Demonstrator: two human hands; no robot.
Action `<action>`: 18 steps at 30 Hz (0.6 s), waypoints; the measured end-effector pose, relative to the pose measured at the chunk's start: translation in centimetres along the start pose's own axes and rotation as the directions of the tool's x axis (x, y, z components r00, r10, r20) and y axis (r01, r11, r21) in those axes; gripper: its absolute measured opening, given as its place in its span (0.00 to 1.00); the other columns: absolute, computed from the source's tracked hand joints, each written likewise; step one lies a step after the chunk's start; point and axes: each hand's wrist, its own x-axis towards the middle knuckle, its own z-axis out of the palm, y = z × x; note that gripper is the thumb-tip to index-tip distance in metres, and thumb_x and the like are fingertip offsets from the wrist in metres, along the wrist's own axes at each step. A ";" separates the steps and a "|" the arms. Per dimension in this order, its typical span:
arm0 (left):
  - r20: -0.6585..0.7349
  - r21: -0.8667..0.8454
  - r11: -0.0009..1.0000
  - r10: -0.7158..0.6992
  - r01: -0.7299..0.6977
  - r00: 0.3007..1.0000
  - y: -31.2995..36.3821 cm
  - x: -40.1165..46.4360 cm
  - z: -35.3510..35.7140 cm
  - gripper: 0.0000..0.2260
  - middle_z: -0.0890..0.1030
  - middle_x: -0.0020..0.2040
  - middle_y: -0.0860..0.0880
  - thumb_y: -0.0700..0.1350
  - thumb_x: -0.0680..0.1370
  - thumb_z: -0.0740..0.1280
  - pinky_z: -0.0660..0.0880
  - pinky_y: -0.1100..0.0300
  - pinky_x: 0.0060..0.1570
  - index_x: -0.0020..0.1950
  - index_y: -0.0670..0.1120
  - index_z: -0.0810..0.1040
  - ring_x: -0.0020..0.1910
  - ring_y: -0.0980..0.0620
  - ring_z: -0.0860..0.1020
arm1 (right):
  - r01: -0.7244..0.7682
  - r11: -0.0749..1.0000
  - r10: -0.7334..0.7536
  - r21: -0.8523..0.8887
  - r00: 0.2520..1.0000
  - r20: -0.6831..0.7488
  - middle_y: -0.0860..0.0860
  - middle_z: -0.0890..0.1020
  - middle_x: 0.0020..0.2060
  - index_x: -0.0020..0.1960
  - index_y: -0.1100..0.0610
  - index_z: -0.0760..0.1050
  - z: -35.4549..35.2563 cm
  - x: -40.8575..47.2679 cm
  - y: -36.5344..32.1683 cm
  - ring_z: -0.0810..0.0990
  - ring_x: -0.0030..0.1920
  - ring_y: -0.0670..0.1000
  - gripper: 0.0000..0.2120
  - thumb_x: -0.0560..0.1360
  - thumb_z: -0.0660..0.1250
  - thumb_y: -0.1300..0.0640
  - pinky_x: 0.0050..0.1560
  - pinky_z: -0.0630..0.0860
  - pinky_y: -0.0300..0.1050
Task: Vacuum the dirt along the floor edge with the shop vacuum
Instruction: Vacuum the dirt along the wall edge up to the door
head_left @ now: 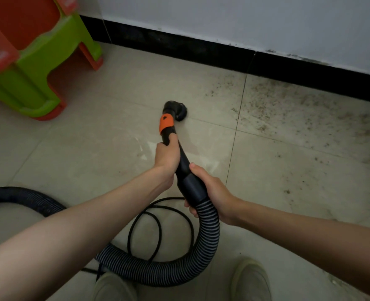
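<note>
— Dirt [288, 109] is lying right of the nozzle [176, 109], against the black skirting [201, 51].

— Why two hands?

— I'm gripping the wand: left fingers [168, 142] steering, right fingers [193, 210] curled round the hose cuff [193, 187]. Bare tile toward the skirting is giving me room; the stool [27, 61] is sitting well left.

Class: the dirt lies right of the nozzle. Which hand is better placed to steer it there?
Left hand: it grips the wand just behind the brush nozzle. The right hand holds the hose cuff farther back.
</note>
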 end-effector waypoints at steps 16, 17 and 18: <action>0.123 -0.018 1.000 0.016 -0.014 0.992 6.7 4.0 9.2 0.21 0.74 0.55 0.42 0.52 0.83 0.54 0.74 0.55 0.48 0.67 0.37 0.66 0.51 0.45 0.75 | 0.066 0.993 -0.079 -0.099 0.988 -0.136 0.59 0.79 0.30 0.48 0.63 0.75 -8.7 2.7 -7.9 0.75 0.24 0.53 0.28 0.75 0.62 0.36 0.24 0.74 0.39; 0.122 -0.012 1.000 0.016 -0.015 0.992 7.0 4.1 9.6 0.21 0.74 0.55 0.42 0.52 0.83 0.53 0.74 0.55 0.48 0.67 0.37 0.66 0.51 0.45 0.75 | 0.075 0.992 -0.088 -0.100 0.988 -0.125 0.59 0.78 0.30 0.48 0.63 0.75 -9.3 2.9 -8.2 0.75 0.24 0.53 0.28 0.75 0.63 0.36 0.24 0.74 0.39; 0.121 -0.011 1.000 0.017 -0.015 0.992 7.4 4.3 10.0 0.21 0.75 0.56 0.42 0.52 0.83 0.53 0.74 0.55 0.48 0.68 0.38 0.66 0.52 0.45 0.75 | 0.084 0.992 -0.095 -0.099 0.989 -0.113 0.59 0.78 0.30 0.48 0.63 0.75 -9.8 3.0 -8.6 0.75 0.23 0.52 0.27 0.75 0.63 0.37 0.24 0.74 0.39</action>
